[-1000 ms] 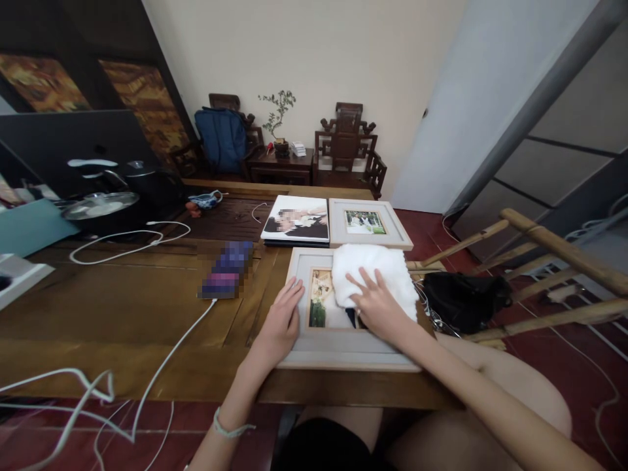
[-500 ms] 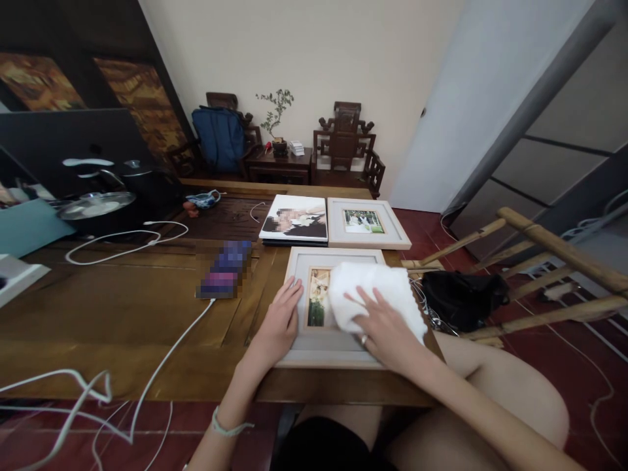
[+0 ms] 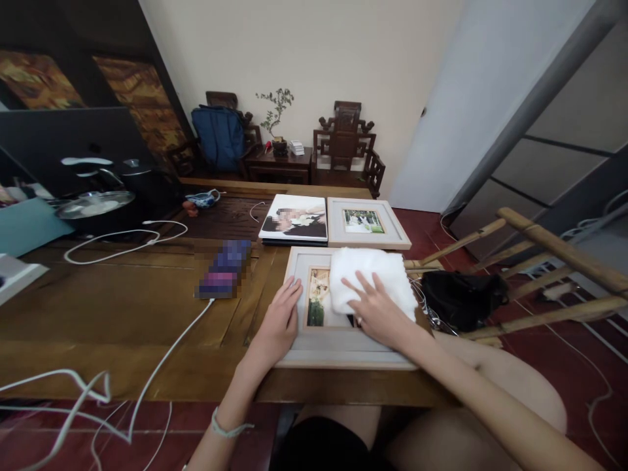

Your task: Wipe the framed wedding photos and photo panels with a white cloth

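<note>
A light wooden picture frame (image 3: 338, 358) lies flat at the table's near edge, a small photo (image 3: 318, 297) set within its pale mat. My left hand (image 3: 282, 314) rests on the frame's left border, fingers extended. Over the right half of the frame lies a white cloth (image 3: 392, 268), covering part of the photo. My right hand (image 3: 380, 314) presses flat on this cloth with its fingers spread; its thumb is hidden.
Behind lie another picture frame (image 3: 392, 226) and a white photo panel (image 3: 275, 222) stacked on something dark. A phone (image 3: 223, 269) with a white cable is to the left, beyond it a lidded pot (image 3: 95, 206). A bamboo rack (image 3: 564, 252) stands at the right.
My right hand and the white cloth have slid up and slightly left over the frame, baring its lower right part. My left hand has stayed in place.
</note>
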`<action>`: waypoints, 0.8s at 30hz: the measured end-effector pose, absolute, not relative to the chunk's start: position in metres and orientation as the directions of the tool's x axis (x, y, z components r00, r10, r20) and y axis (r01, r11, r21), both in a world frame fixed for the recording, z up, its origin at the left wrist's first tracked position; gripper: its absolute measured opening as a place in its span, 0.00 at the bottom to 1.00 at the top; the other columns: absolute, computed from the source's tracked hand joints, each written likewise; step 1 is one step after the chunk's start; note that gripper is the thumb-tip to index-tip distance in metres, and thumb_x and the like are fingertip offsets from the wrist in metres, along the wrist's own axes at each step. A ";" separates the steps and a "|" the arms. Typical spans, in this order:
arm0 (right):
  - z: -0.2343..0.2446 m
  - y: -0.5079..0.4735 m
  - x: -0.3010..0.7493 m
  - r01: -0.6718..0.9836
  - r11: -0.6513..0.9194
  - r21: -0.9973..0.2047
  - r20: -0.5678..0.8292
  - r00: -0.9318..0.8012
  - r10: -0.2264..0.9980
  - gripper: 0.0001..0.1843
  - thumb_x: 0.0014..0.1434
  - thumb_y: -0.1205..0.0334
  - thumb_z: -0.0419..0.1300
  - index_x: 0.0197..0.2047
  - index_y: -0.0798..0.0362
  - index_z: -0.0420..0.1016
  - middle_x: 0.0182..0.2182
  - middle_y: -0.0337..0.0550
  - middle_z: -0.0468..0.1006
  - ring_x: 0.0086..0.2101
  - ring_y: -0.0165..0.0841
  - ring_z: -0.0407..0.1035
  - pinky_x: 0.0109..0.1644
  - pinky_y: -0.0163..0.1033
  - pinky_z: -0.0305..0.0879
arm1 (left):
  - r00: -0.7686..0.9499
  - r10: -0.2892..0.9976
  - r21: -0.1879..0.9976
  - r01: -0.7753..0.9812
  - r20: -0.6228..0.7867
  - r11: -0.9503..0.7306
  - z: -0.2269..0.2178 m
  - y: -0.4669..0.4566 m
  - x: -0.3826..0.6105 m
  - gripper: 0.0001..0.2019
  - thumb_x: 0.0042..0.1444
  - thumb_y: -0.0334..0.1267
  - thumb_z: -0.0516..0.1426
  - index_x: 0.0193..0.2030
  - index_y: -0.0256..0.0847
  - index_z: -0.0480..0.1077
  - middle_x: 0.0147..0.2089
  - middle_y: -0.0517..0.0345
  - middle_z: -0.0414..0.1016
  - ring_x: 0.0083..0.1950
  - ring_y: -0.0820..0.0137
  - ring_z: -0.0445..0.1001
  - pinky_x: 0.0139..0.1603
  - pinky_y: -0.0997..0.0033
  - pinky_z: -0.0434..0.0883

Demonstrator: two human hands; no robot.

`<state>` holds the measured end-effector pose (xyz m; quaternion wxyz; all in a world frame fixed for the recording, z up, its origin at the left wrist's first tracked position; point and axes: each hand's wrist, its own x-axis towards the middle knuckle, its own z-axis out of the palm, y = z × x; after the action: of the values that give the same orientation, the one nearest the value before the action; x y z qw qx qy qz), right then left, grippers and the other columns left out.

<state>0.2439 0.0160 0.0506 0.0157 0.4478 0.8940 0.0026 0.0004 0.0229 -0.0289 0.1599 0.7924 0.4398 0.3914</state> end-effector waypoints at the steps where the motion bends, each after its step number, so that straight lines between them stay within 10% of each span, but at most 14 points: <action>1: 0.054 0.001 0.242 0.794 0.608 -0.025 -0.064 -0.608 0.791 0.18 0.55 0.73 0.54 0.47 0.55 0.76 0.65 0.50 0.56 0.64 0.55 0.42 0.63 0.68 0.39 | 0.302 0.822 0.594 0.577 0.483 -0.561 -0.029 0.023 0.001 0.23 0.59 0.28 0.47 0.61 0.38 0.63 0.63 0.44 0.64 0.69 0.60 0.55 0.67 0.47 0.56; 10: 0.070 -0.066 0.219 0.698 0.673 -0.243 -0.147 -0.713 0.686 0.17 0.56 0.71 0.55 0.48 0.52 0.74 0.67 0.44 0.49 0.65 0.51 0.38 0.64 0.65 0.42 | 0.305 0.798 0.545 0.600 0.520 -0.585 -0.036 0.025 0.001 0.23 0.59 0.26 0.45 0.61 0.35 0.62 0.63 0.42 0.64 0.69 0.60 0.54 0.66 0.47 0.57; 24: 0.044 0.070 0.236 0.783 0.613 0.101 0.052 -0.620 0.783 0.28 0.48 0.80 0.52 0.52 0.56 0.72 0.68 0.48 0.46 0.65 0.58 0.32 0.62 0.71 0.34 | 0.346 0.788 0.541 0.584 0.509 -0.606 -0.032 0.024 -0.001 0.22 0.61 0.27 0.45 0.62 0.36 0.61 0.63 0.42 0.63 0.69 0.59 0.52 0.66 0.45 0.57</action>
<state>0.2360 0.0698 0.0445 -0.0012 0.4361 0.8981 0.0568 -0.0011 0.0238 -0.0323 0.1330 0.8096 0.4237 0.3840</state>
